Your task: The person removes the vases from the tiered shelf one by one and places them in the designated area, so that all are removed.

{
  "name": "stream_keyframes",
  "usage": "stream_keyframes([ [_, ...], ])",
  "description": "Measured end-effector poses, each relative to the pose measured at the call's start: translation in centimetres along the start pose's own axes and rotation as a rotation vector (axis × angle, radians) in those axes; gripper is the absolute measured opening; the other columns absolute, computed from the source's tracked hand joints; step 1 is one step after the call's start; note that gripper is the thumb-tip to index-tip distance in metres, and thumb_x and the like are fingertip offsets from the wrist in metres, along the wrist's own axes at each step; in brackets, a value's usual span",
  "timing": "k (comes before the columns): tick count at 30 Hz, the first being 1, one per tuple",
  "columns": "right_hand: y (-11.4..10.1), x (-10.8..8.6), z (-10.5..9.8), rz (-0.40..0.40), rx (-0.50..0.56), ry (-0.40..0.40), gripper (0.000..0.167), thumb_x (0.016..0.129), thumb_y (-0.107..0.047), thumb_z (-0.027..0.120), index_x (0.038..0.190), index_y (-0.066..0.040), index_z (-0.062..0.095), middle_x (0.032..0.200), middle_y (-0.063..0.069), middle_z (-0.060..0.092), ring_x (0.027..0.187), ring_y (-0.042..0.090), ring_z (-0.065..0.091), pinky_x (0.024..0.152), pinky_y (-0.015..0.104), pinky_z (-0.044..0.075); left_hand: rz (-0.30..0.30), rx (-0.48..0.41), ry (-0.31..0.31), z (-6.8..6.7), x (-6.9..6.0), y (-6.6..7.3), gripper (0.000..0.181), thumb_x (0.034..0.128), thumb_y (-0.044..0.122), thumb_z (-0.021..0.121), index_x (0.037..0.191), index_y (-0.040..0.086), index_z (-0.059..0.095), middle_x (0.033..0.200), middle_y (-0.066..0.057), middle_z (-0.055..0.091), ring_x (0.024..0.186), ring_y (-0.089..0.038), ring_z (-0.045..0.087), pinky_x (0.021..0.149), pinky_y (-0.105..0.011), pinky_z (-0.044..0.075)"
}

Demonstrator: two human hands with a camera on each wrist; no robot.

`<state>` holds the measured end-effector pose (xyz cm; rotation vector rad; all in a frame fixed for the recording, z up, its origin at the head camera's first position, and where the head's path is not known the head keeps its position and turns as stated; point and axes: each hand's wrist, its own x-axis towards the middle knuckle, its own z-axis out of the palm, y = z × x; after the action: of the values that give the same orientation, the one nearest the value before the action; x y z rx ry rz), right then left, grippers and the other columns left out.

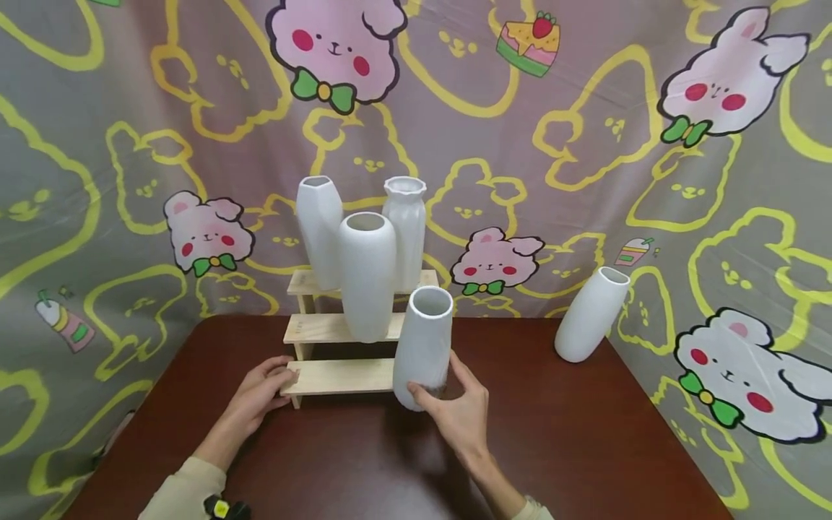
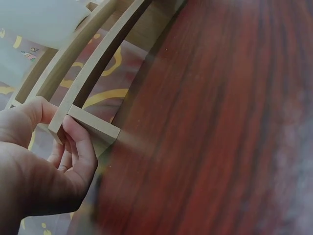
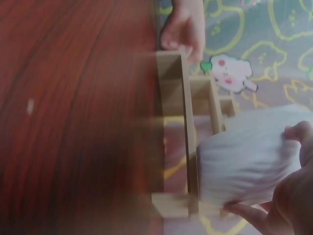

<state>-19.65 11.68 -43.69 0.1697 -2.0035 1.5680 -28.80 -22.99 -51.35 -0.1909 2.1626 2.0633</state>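
Note:
My right hand (image 1: 460,415) grips a white vase (image 1: 425,347) low on its body, thumb in front and fingers behind. The vase is upright at the right end of the bottom step of a light wooden three-step stand (image 1: 341,377). In the right wrist view its base (image 3: 208,169) is at that step's board; whether its full weight rests there, I cannot tell. At the other end, my left hand (image 1: 263,390) pinches the bottom board's left end, clearly seen in the left wrist view, with the thumb (image 2: 78,137) on one side and curled fingers on the other.
A tall smooth vase (image 1: 367,282) stands on the middle step. On the top step are an angular vase (image 1: 318,231) and a ruffled-rim vase (image 1: 408,231). Another white vase (image 1: 591,314) stands at the back right of the dark red-brown table (image 1: 552,433). Behind hangs a patterned curtain (image 1: 468,137).

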Motion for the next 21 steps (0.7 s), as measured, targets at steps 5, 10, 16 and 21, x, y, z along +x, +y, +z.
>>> stream_keyframes([
  [5, -0.5, 0.8, -1.7, 0.049, -0.027, 0.04, 0.071, 0.068, -0.006, 0.094, 0.134, -0.003, 0.066, 0.12, 0.009, 0.07, 0.115, 0.02, 0.062, 0.103, 0.048, 0.04, -0.007, -0.019, -0.002, -0.2, -0.1, -0.2, 0.061, 0.0962, 0.018, 0.069, 0.148, 0.003, 0.04, 0.128, -0.006, 0.058, 0.097, -0.014, 0.059, 0.078, -0.033, 0.054],
  [10, 0.1, 2.1, -3.1, 0.068, -0.042, 0.074, 0.07, 0.069, -0.006, 0.093, 0.133, -0.005, 0.067, 0.116, 0.009, 0.071, 0.111, 0.019, 0.063, 0.101, 0.047, 0.04, 0.009, -0.027, -0.012, -0.2, 0.0, 0.0, 0.061, 0.0961, 0.017, 0.068, 0.148, 0.002, 0.038, 0.122, -0.002, 0.06, 0.095, -0.013, 0.06, 0.077, -0.033, 0.054],
  [16, 0.9, 3.4, -4.6, 0.077, -0.078, 0.125, 0.069, 0.07, -0.005, 0.093, 0.133, -0.004, 0.066, 0.112, 0.012, 0.071, 0.106, 0.018, 0.063, 0.097, 0.044, 0.042, -0.004, -0.059, -0.023, -0.2, 0.1, -0.1, 0.06, 0.0967, 0.015, 0.067, 0.147, 0.002, 0.038, 0.116, 0.002, 0.062, 0.093, -0.014, 0.06, 0.076, -0.034, 0.052],
  [21, 3.0, 4.6, -5.9, 0.091, -0.117, 0.167, 0.069, 0.071, -0.009, 0.094, 0.134, -0.008, 0.067, 0.11, 0.012, 0.071, 0.102, 0.016, 0.062, 0.09, 0.037, 0.046, -0.013, -0.073, -0.016, -0.1, 0.2, -0.5, 0.056, 0.0971, 0.016, 0.067, 0.145, 0.003, 0.04, 0.114, 0.001, 0.062, 0.091, -0.016, 0.06, 0.076, -0.035, 0.051],
])
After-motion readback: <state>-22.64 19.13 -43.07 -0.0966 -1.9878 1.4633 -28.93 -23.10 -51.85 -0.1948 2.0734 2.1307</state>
